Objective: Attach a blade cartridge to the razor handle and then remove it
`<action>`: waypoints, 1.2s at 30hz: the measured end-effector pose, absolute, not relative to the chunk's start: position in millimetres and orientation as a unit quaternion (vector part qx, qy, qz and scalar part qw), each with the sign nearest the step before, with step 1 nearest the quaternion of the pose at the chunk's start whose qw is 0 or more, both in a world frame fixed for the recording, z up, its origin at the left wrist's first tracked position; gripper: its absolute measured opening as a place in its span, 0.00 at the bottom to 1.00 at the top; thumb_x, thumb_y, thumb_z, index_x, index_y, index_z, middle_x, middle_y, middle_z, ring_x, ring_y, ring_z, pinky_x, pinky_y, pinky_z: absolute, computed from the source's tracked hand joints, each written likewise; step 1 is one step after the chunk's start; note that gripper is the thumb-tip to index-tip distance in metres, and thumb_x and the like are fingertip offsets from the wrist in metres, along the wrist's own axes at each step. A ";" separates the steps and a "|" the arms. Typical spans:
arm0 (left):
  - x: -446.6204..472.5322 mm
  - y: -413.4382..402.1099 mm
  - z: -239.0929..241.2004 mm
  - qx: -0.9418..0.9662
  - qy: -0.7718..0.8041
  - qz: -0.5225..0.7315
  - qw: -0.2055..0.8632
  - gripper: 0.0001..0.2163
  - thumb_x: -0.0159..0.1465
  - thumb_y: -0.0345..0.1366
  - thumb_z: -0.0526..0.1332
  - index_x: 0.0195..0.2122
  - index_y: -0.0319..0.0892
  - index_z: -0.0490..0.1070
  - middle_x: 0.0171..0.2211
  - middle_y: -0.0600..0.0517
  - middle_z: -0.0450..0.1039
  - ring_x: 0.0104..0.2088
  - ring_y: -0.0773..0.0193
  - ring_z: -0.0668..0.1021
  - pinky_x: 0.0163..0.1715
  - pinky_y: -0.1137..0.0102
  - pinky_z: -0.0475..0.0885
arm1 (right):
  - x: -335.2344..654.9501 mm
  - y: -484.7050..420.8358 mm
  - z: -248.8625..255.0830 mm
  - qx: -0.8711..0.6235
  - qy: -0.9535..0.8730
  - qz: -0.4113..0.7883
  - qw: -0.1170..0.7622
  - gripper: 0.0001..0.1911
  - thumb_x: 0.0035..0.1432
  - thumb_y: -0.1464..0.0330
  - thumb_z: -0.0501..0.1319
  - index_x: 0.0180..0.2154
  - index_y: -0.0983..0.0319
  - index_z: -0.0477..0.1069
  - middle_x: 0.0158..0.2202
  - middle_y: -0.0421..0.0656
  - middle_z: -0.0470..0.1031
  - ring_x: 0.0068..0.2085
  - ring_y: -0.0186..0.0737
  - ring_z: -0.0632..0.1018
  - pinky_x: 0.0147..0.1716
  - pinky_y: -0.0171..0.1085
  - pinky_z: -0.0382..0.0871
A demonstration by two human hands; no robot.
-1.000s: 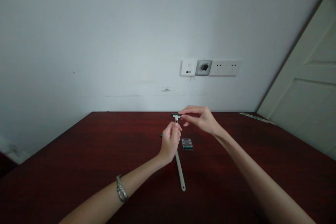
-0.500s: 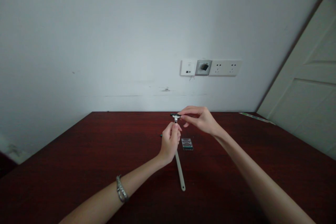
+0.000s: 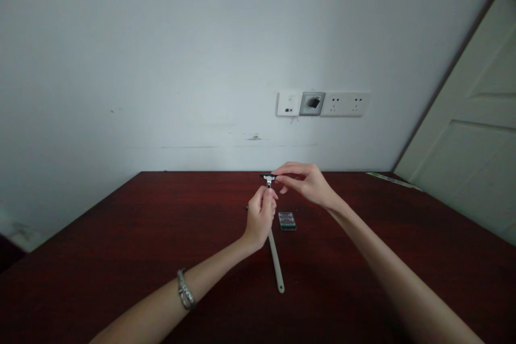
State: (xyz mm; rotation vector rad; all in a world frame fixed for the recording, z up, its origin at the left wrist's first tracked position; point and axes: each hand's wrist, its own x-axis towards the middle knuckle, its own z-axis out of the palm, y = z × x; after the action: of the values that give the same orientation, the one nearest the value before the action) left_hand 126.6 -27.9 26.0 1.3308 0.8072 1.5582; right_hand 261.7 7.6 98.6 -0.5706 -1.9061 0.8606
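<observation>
My left hand (image 3: 260, 219) is closed around the upper part of a razor (image 3: 276, 263), whose long pale handle slants down toward me above the dark red table (image 3: 121, 247). At the razor's top sits a small dark blade head (image 3: 267, 176), and my right hand (image 3: 307, 183) pinches its right end between thumb and fingers. A small clear case with green inside (image 3: 287, 221) lies on the table just right of my left hand.
Behind the table a white wall carries a row of sockets (image 3: 322, 104). A pale door (image 3: 471, 145) stands at the right. A thin light strip (image 3: 393, 180) lies at the table's far right corner. A tiny dark bit (image 3: 247, 208) rests left of my left hand.
Both hands and the razor have shifted a few pixels left and up; the grips are the same.
</observation>
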 end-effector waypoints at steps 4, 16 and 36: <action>125.3 -25.7 26.5 0.535 0.325 0.631 0.458 0.16 0.63 0.49 0.51 0.28 0.41 0.60 0.17 0.61 0.50 0.15 0.76 0.53 0.14 0.80 0.51 | 258.9 9.6 93.8 -0.235 -0.762 0.356 0.487 0.11 0.52 0.65 0.62 0.37 0.63 0.77 0.34 0.44 0.73 0.24 0.31 0.76 0.24 0.33 0.74; 124.4 -23.5 26.5 0.532 0.322 0.630 0.466 0.16 0.62 0.50 0.52 0.28 0.41 0.60 0.17 0.61 0.50 0.14 0.77 0.52 0.13 0.81 0.50 | 258.9 13.9 87.6 -0.243 -0.756 0.356 0.492 0.14 0.53 0.62 0.62 0.41 0.61 0.76 0.34 0.44 0.74 0.25 0.32 0.76 0.25 0.34 0.76; 118.8 -19.7 32.8 0.536 0.321 0.626 0.467 0.15 0.62 0.50 0.53 0.30 0.41 0.61 0.17 0.61 0.52 0.14 0.76 0.54 0.12 0.80 0.48 | 265.3 7.7 97.0 -0.295 -0.756 0.318 0.491 0.18 0.53 0.61 0.60 0.44 0.62 0.75 0.35 0.45 0.74 0.30 0.35 0.75 0.26 0.36 0.76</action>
State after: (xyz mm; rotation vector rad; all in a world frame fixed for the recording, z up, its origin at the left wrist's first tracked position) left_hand 118.8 -19.7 32.8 1.3145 0.7889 1.5359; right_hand 265.3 7.7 97.0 -0.7160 -1.8350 0.7718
